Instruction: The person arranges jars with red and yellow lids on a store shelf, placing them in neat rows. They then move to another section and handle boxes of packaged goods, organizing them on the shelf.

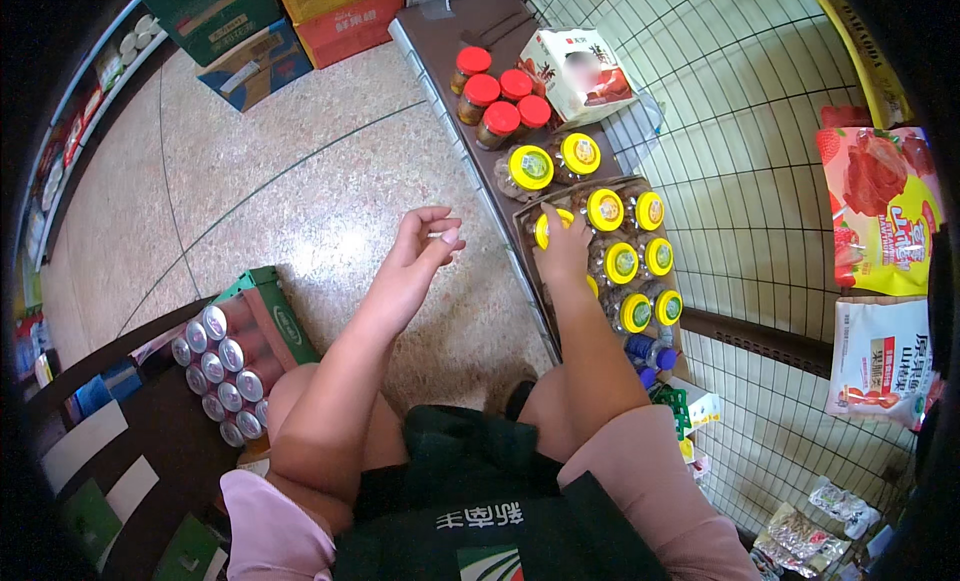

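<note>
My right hand [564,243] has its fingers around the yellow lid of a plastic jar [551,230] at the near-left corner of an open cardboard box [534,210]. More yellow-lidded jars [621,263] fill the box in rows. My left hand [424,243] hangs over the floor, fingers loosely curled and apart, touching nothing. Just beyond the box on the brown shelf [450,123] stand a green-labelled yellow-lidded jar [530,168] and an orange-labelled one [580,154]. Several red-lidded jars [498,120] stand farther back, beside a white printed carton [581,78].
A wire grid wall [735,168] with hanging snack pouches [877,213] rises at right. Blue-capped bottles [660,356] lie past the box's near end. Canned drinks [229,352] in a tray stand at lower left. Stacked cartons [341,26] are at the top, and a stocked shelf [97,108] at far left.
</note>
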### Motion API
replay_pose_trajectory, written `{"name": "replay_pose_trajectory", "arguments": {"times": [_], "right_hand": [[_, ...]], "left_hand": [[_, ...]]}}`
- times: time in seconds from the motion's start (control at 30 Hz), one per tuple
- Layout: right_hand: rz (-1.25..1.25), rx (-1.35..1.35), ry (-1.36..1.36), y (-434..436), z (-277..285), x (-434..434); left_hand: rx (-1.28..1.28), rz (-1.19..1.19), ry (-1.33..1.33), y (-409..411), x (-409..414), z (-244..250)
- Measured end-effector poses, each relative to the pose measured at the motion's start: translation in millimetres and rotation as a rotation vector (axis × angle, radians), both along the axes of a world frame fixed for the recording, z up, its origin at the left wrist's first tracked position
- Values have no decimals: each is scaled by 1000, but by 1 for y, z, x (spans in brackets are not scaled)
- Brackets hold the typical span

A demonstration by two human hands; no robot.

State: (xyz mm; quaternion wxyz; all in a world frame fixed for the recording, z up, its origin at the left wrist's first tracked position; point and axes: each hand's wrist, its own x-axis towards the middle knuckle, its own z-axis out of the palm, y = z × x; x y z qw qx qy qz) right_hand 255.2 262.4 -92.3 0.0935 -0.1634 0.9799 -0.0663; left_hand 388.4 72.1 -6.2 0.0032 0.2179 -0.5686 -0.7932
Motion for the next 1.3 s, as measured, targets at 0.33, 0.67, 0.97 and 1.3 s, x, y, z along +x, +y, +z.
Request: {"name": "replay_pose_trajectory", "arguments": {"times": [0.33, 0.67, 0.97, 1.3], "right_hand": [[186, -281, -8, -12, 95, -5], [653, -779, 3, -49, 142, 42], [382, -1459, -436, -51, 140, 47], [-241, -1665, -1148, -40, 136, 25]], "left_hand": [[30, -37, 6, 1, 4, -2], [412, 19, 10, 3, 10, -2], [454, 115, 163, 23, 18, 25], [33, 7, 213, 25, 19, 21]]}}
